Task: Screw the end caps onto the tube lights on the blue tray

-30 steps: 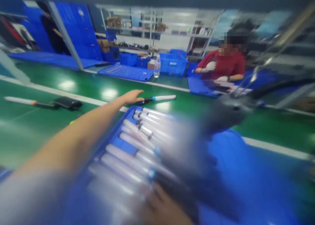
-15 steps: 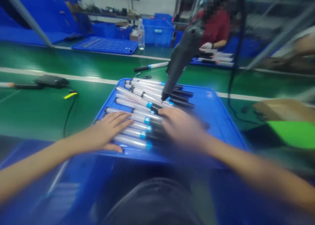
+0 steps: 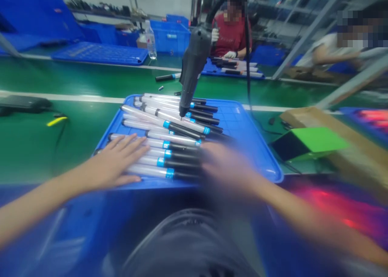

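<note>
Several clear tubes with black handles and blue bands (image 3: 151, 116) lie side by side and partly crossed on a blue plastic lid or tray (image 3: 257, 147). My left hand (image 3: 123, 157) rests flat across the clear ends of the nearer tubes, its fingers spread. At the black handle ends of the same tubes is my right hand (image 3: 226, 163), badly smeared by motion; its fingers and anything in them cannot be made out. Over the far tubes hangs a dark electric screwdriver (image 3: 194, 66), its tip pointing down, apart from both hands.
A green box-shaped object (image 3: 318, 141) stands right of the tray beside cardboard (image 3: 360, 155). A black adapter (image 3: 26, 104) lies at left. Beyond are a water bottle (image 3: 150, 40), a blue bin (image 3: 171, 36) and a person in red (image 3: 232, 36) with similar tubes.
The camera view has turned to the right, so the scene sits further left. My right hand has moved slightly off the crossed tube's handle; my left hand stays on the tubes.
</note>
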`<action>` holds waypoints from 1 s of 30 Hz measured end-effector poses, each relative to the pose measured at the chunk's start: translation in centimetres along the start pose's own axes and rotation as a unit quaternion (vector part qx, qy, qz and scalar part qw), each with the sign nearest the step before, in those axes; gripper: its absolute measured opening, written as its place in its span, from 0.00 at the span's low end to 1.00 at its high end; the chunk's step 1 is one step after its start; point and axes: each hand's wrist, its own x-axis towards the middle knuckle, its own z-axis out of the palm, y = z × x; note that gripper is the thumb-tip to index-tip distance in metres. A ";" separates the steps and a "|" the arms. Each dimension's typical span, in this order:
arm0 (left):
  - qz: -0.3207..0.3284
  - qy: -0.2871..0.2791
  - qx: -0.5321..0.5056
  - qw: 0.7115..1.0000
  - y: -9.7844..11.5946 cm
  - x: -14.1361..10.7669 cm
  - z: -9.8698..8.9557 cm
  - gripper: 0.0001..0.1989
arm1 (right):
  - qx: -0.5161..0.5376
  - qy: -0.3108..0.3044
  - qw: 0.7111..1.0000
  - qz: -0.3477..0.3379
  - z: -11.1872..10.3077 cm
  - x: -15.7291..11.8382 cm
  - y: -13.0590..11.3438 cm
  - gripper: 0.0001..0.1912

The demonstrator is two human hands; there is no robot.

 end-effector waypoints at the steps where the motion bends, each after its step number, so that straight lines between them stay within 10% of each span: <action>1: 0.004 -0.003 0.009 1.000 0.1 0.1 -0.1 0.40 | -0.003 -0.006 1.000 -0.008 0.1 -0.2 -0.2 0.27; 16: 0.041 0.070 -0.049 0.996 1.0 -1.6 -0.4 0.24 | -0.018 -0.035 0.999 -0.038 1.5 -2.2 -1.0 0.41; 30: -0.007 -0.180 -0.033 0.983 1.0 4.4 -5.0 0.40 | 0.006 -0.077 0.996 0.053 1.5 -0.6 -2.3 0.43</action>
